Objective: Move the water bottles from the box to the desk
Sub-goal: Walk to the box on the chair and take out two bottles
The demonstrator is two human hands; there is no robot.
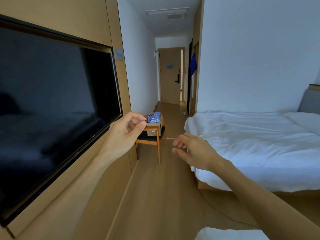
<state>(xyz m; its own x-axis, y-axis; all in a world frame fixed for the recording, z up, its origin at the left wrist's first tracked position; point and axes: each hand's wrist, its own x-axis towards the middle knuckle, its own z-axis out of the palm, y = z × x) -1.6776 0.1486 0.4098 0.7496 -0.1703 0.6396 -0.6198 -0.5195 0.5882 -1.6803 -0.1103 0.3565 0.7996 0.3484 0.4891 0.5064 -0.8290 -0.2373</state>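
The water bottles (154,117) are seen packed together in a cardboard box (153,125), wrapped in clear plastic with blue labels. The box is set on the dark seat of a wooden chair (152,138), which is taken as the landmark. No desk is shown in the view.

The chair is placed against the wood-panelled wall (97,18), just beyond the far end of a large dark television (52,108) mounted in that panel. Across the wooden floor (155,196) from the chair, a bed (251,144) with white bedding is found, leaving a clear strip of floor between them. Behind the chair, a corridor is seen ending at a closed door (170,75); a blue garment (192,64) is hung beyond the chair on the bed's side. A white fabric edge (228,233) is noted nearest the camera.

Both hands are raised well short of the chair and are held apart. The left hand (123,131) is loosely curled, thumb and fingertips close together, nothing held. The right hand (194,151) is spread with relaxed fingers, nothing held.
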